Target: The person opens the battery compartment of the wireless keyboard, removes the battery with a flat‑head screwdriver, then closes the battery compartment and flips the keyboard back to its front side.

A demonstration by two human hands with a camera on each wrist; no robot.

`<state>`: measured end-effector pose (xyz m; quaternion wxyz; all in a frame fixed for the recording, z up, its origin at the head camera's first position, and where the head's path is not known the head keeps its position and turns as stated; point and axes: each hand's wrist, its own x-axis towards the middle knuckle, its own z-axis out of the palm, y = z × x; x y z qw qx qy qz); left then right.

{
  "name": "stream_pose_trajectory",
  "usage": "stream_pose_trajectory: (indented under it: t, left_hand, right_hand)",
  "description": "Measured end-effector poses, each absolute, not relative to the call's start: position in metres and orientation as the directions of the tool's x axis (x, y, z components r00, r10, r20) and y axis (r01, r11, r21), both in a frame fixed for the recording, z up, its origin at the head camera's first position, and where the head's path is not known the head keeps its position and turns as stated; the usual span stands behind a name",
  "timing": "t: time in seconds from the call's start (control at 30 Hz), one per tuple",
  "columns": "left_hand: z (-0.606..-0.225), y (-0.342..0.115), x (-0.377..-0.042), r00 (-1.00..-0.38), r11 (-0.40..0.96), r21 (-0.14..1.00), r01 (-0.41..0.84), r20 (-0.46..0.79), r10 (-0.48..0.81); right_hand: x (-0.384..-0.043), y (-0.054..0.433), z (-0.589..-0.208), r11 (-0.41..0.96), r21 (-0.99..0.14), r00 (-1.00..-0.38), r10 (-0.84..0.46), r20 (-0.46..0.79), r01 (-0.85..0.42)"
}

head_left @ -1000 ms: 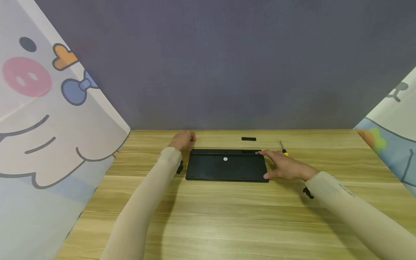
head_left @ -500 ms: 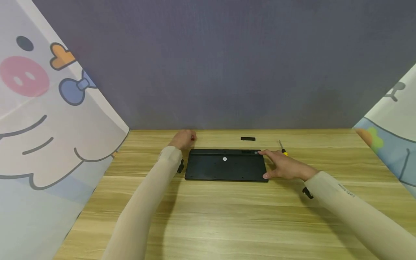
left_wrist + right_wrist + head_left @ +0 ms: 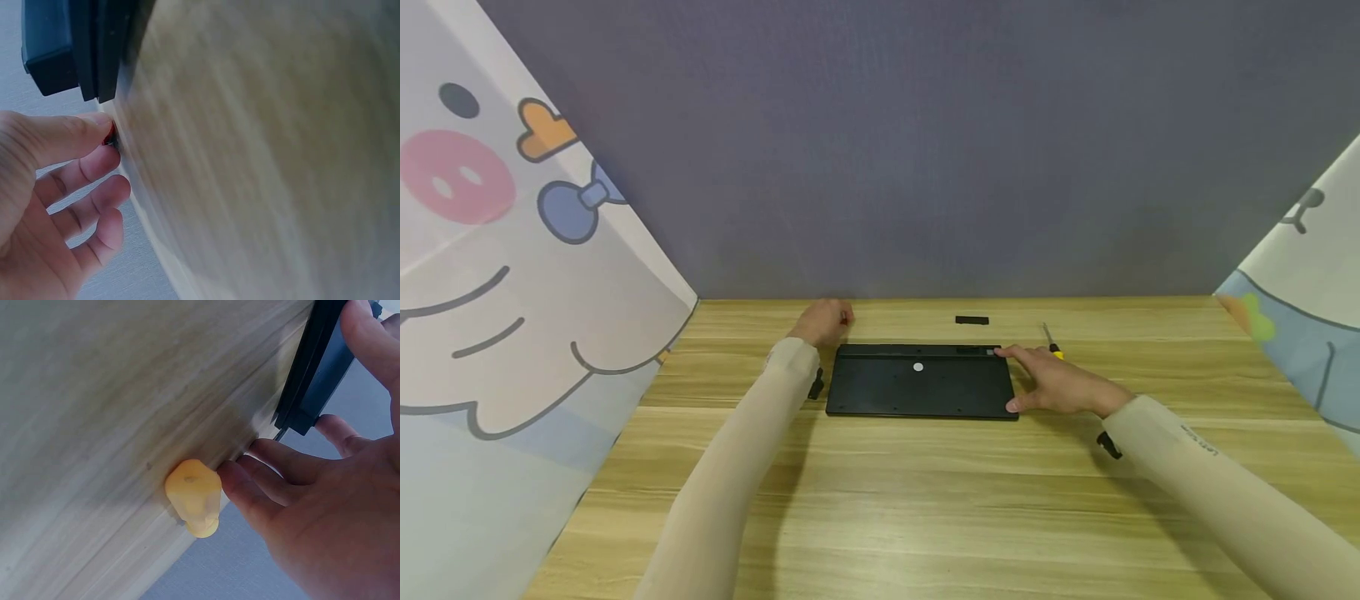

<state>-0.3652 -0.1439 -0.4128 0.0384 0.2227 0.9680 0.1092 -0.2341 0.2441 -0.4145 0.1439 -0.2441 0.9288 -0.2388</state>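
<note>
A black keyboard lies face down on the wooden table, a round white sticker on its underside and an open battery slot near its far right corner. Just beyond its far left corner, my left hand pinches a small red and dark thing between thumb and forefinger; the fingers mostly cover it, so I cannot tell its kind. My right hand spans the keyboard's right end, thumb at the near corner, forefinger by the slot. The other fingers stretch onto the table beside a screwdriver's yellow handle.
Behind the keyboard lies a small black battery cover. The screwdriver lies to the right, past the right hand, its shaft toward the back. A grey wall stands at the table's far edge, with cartoon-printed panels on both sides.
Both hands hold nearly the same places, and the keyboard stays put. The whole head view has shifted slightly.
</note>
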Motion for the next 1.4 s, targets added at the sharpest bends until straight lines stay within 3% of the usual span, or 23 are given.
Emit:
stream_pose_trajectory:
  t: [0.93, 1.13, 1.4]
  left_hand:
    - [-0.395, -0.179, -0.344, -0.88, 0.81, 0.398, 0.431, -0.015, 0.475]
    - [-0.395, -0.187, -0.324, -0.833, 0.768, 0.433, 0.472, -0.066, 0.549]
    - [-0.399, -0.183, -0.302, -0.772, 0.74, 0.395, 0.544, -0.11, 0.626]
  right_hand:
    - [-0.236, 0.247, -0.417, 0.751, -0.514, -0.826, -0.548, -0.133, -0.415]
    - [-0.238, 0.247, -0.419, 0.746, -0.517, -0.826, -0.55, -0.125, -0.419]
    - [-0.239, 0.248, -0.418, 0.746, -0.527, -0.823, -0.55, -0.141, -0.408]
